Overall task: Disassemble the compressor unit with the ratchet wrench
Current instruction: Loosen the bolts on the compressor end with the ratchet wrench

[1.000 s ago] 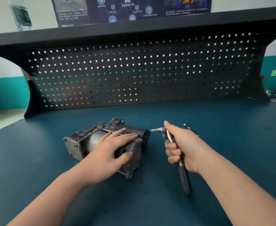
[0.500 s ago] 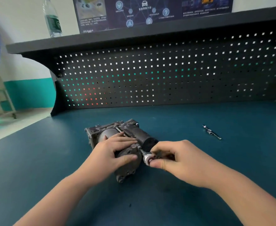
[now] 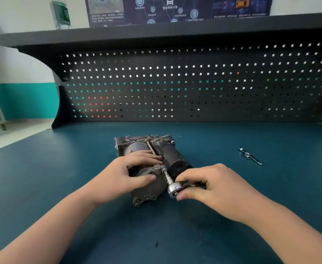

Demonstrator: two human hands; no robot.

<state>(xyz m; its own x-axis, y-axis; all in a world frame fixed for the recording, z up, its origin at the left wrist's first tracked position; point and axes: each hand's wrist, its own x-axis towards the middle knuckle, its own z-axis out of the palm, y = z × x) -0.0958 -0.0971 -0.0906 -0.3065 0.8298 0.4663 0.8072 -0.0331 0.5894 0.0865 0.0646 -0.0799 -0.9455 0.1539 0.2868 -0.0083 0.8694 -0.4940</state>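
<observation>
The grimy metal compressor unit [image 3: 167, 155] lies on the teal bench top [image 3: 61, 178], its long axis pointing away from me. My left hand [image 3: 129, 174] rests on top of it, fingers spread over the housing and thumb against the near end cover. My right hand [image 3: 211, 187] grips the chrome ratchet wrench [image 3: 172, 188] by its head; the handle is hidden under my palm. The wrench's extension and socket run up and left to a bolt on the compressor's near end, beside my left fingertips.
A small chrome extension bar [image 3: 249, 156] lies loose on the bench to the right. A black pegboard [image 3: 194, 82] closes off the back under a shelf carrying a water bottle [image 3: 60, 13]. The bench's left edge drops to the floor.
The compressor has been turned so its end faces me. My right hand brought the wrench from beside the unit onto the bolt at the near end. The view shifted left.
</observation>
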